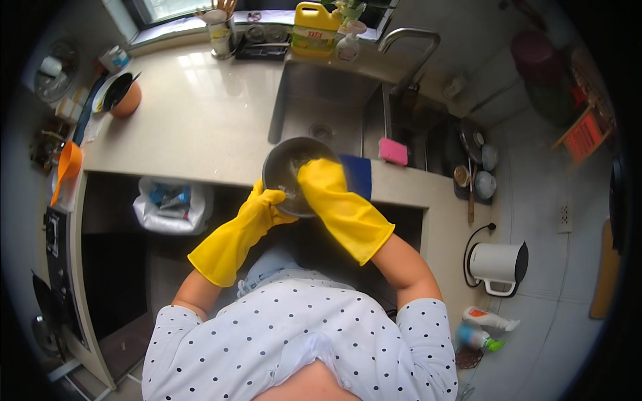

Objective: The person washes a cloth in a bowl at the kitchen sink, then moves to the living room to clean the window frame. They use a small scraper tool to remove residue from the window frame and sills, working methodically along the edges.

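Observation:
A dark grey round pot or bowl [275, 160] is held tilted at the front edge of the counter, before the sink [328, 83]. My left hand [257, 212], in a long yellow rubber glove, grips its near left rim, thumb over the edge and fingers underneath. My right hand [324, 184], gloved the same way, reaches into the pot from the right. Its fingers are bent against the inner wall, and what they hold, if anything, is hidden. A dark blue cloth [358, 176] lies over the counter edge beside my right hand.
A pink sponge [393, 152] lies right of the sink, below the tap [414, 53]. A yellow jug [314, 30] stands behind. A lined bin [172, 206] hangs under the counter at left. Farther right is a white kettle [495, 264]; an orange-brown bowl [126, 100] stands at left.

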`<state>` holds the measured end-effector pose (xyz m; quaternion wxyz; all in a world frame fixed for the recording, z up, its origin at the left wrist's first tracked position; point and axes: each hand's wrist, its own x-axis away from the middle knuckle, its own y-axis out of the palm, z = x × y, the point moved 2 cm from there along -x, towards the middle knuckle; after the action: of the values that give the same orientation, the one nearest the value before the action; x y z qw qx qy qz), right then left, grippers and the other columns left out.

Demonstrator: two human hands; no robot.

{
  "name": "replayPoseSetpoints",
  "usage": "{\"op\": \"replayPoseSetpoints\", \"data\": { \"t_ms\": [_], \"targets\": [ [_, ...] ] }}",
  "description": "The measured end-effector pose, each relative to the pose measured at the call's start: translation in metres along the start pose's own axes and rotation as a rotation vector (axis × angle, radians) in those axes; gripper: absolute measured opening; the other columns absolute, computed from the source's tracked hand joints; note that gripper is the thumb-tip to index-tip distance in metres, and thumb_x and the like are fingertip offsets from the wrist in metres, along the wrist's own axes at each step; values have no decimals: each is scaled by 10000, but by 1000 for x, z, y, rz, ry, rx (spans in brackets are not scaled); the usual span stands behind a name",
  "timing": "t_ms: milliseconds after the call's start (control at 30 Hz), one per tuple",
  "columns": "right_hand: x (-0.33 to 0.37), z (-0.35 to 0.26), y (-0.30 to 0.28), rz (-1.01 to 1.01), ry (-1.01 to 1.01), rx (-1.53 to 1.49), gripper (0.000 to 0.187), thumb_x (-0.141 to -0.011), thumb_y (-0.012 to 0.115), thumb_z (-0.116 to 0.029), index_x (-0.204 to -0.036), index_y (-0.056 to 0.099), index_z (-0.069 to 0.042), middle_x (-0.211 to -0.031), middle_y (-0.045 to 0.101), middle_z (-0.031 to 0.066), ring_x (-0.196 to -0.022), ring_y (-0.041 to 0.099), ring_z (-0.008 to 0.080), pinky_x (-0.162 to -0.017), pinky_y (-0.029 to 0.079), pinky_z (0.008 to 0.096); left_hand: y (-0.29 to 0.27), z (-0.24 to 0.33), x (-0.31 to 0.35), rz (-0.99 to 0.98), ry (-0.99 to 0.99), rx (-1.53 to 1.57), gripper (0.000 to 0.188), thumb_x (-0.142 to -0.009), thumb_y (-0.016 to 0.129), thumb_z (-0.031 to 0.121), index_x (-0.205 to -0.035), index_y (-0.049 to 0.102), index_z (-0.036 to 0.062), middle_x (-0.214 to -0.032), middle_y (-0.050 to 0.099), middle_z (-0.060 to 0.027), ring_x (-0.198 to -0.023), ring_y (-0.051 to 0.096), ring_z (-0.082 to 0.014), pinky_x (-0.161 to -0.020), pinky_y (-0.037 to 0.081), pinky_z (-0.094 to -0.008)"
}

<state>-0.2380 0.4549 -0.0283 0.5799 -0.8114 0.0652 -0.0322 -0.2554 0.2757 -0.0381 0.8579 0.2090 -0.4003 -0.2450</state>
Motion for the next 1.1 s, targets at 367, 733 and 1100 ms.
{"op": "replayPoseSetpoints", "data": {
  "t_ms": [367, 733, 1100],
  "targets": [
    [-149, 128, -23, -98, 284, -723, 262, -897, 687, -161, -1075, 706, 29, -986, 721, 162, -901, 692, 230, -800, 532, 315, 36, 87, -172, 172, 72, -374, 720, -920, 648, 189, -1502, 230, 134, -1210, 579, -218, -842, 718, -261, -722, 633, -367],
    [-206, 222, 37, -205, 579, -636, 429, -844, 756, -292, -1136, 674, 11, -1097, 685, 207, -1031, 653, 321, -882, 501, 383, 6, 95, -329, 425, -61, -726, 886, -822, 717, 216, -1546, 215, 120, -1325, 551, -239, -1041, 665, -359, -773, 588, -383],
    [-238, 236, 49, -71, 551, -777, 440, -877, 705, -355, -1171, 673, -28, -1154, 692, 188, -1095, 651, 344, -930, 488, 399, 70, 125, -307, 324, 516, -1553, 924, -734, 763, 156, -1536, 304, 203, -1331, 561, -247, -1070, 633, -408, -936, 502, -424]
  ]
}}
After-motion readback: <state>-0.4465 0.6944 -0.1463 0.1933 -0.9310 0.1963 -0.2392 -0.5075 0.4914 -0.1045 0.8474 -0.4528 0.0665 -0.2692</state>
